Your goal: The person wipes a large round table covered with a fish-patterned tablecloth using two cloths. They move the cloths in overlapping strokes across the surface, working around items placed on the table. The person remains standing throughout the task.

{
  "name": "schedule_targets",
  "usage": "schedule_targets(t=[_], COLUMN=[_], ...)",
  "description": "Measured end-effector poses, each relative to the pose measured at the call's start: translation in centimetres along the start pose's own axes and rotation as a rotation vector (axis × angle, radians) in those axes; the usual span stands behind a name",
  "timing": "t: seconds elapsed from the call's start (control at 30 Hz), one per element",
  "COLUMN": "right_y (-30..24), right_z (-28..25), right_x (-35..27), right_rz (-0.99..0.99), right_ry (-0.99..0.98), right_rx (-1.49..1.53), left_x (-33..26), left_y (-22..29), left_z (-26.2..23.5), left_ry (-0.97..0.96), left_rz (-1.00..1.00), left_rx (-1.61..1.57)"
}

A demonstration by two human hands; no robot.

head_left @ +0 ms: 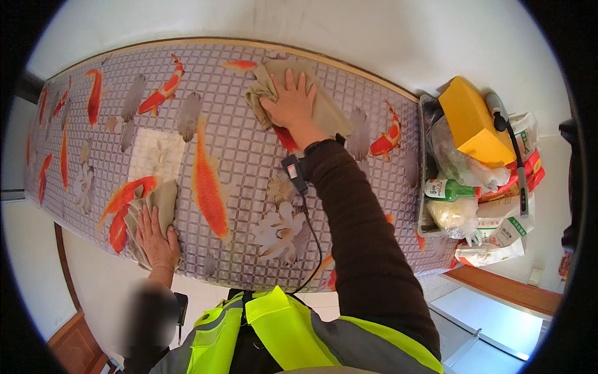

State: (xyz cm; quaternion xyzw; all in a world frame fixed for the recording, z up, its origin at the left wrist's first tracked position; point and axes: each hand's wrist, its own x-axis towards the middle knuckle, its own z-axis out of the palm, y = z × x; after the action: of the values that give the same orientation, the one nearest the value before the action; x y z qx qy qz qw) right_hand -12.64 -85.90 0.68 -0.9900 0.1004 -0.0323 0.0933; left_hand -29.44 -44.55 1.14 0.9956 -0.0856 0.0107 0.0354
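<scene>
My right hand (291, 103) lies flat with fingers spread on a beige cloth (329, 112) near the table's far edge. The cloth is bunched up at its left side. At the near left edge, my left hand (156, 240) presses flat on a second beige cloth (163, 202), fingers stretched out. Part of that cloth hangs at the table's near edge. Both cloths rest on a tablecover (249, 134) printed with a grey grid, orange and red koi and pale flowers.
A tray (422, 209) at the table's right end holds a yellow box (476, 121), a green bottle (453, 190) and plastic bags (458, 216). A black cable (319, 240) runs from a small black device (294, 174) by my right wrist. A wall (374, 31) stands behind the table.
</scene>
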Motion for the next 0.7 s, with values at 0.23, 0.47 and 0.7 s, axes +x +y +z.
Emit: schedule_targets(t=[0.23, 0.47, 0.7], right_y=[10.0, 24.7, 27.9], right_z=[-2.8, -4.9, -3.5], right_x=[2.6, -4.5, -12.1], right_rz=[0.199, 0.583, 0.587], right_ry=[-0.099, -0.033, 0.144], right_rx=[-0.066, -0.202, -0.300], left_x=[0.0, -0.2, -0.1], left_y=[-0.2, -0.2, -0.4], left_z=[-0.1, 0.1, 0.4], left_ry=[0.018, 0.015, 0.075], left_rz=[0.018, 0.019, 0.058], left_rx=[-0.019, 0.010, 0.005])
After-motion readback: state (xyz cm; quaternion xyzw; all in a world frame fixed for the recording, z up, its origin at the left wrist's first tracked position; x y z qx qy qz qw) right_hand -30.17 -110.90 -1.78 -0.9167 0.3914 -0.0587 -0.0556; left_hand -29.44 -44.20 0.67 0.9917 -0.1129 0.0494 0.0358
